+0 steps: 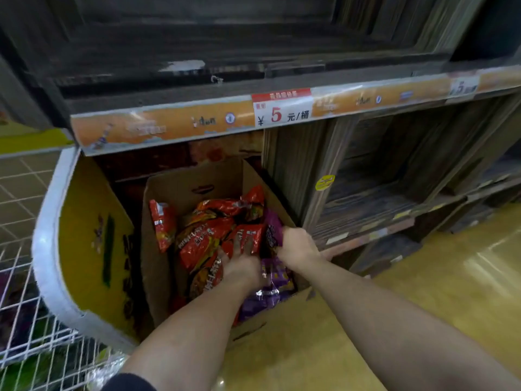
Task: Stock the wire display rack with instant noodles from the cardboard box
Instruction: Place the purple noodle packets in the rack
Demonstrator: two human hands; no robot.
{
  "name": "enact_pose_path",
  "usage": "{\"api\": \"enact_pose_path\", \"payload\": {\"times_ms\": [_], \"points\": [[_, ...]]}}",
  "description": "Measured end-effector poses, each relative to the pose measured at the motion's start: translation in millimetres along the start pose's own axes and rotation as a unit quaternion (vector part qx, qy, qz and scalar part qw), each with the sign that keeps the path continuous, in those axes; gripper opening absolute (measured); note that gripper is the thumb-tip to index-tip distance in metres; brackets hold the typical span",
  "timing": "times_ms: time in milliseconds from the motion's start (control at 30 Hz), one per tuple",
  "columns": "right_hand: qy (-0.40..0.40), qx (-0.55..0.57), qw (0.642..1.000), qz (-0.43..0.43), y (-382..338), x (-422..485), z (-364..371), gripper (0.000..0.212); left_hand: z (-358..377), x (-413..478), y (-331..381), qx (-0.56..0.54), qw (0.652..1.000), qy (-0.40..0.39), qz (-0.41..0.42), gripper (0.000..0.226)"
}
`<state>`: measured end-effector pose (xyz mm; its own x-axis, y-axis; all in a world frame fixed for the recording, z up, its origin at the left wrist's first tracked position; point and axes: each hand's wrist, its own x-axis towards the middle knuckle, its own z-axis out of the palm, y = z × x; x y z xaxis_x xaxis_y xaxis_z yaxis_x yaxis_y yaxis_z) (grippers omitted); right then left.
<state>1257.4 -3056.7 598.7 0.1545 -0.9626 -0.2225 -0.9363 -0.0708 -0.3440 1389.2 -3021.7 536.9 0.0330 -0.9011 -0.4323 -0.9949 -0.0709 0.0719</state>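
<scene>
While one open cardboard box (180, 190) sits on the yellow floor (423, 263) between a yellow side panel (84, 235) at left and wooden shelving (366, 179) at right, both hands are down inside it. Left hand (239, 266) lies with fingers spread flat on the red noodle packets (203, 244), clasping nothing; right hand (297, 244) curls round one purple packet (272, 230) at the box's right wall. Count: roughly seven red packets, one standing apart against the left wall; at least two further purple packets (267, 297) in the near-right corner; one white wire rack (33, 320) at near left; two price tags (282, 108) on the strip above.
</scene>
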Motion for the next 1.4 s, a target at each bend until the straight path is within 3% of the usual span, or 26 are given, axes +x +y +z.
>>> {"api": "enact_pose_path", "payload": {"times_ms": [167,333,533,600,700,900,1100,1167,1300,1400], "points": [[-0.009,-0.079,0.996,-0.049,-1,22,8,0.030,5,10,2,0.007,0.999,0.032,-0.005,0.042],[0.004,-0.039,0.999,-0.037,2,27,6,0.026,9,4,-2,-0.027,0.995,0.094,-0.003,0.042],[0.024,0.054,0.998,0.026,-6,33,-13,0.022,-19,-17,-17,-0.213,0.967,0.137,-0.019,0.030],[0.037,0.098,0.994,0.044,-10,35,-24,0.021,-36,-26,-27,-0.332,0.928,0.159,-0.053,0.018],[0.074,0.149,0.985,0.044,-17,37,-39,0.028,-58,-37,-49,-0.482,0.847,0.196,-0.108,0.026],[0.130,0.342,0.930,0.042,-32,35,-64,0.020,-84,-58,-77,-0.565,0.761,0.265,-0.177,0.025],[0.192,0.430,0.881,0.030,-46,29,-78,0.013,-93,-64,-89,-0.733,0.571,0.288,-0.232,0.014],[0.213,0.452,0.866,0.027,-50,25,-83,0.016,-97,-68,-90,-0.762,0.527,0.287,-0.243,0.013],[0.214,0.521,0.825,0.038,-52,19,-88,0.022,-105,-70,-87,-0.792,0.479,0.296,-0.238,0.016],[0.168,0.596,0.783,0.056,-54,22,-82,0.023,-108,-73,-80,-0.800,0.497,0.271,-0.201,0.011]]}}
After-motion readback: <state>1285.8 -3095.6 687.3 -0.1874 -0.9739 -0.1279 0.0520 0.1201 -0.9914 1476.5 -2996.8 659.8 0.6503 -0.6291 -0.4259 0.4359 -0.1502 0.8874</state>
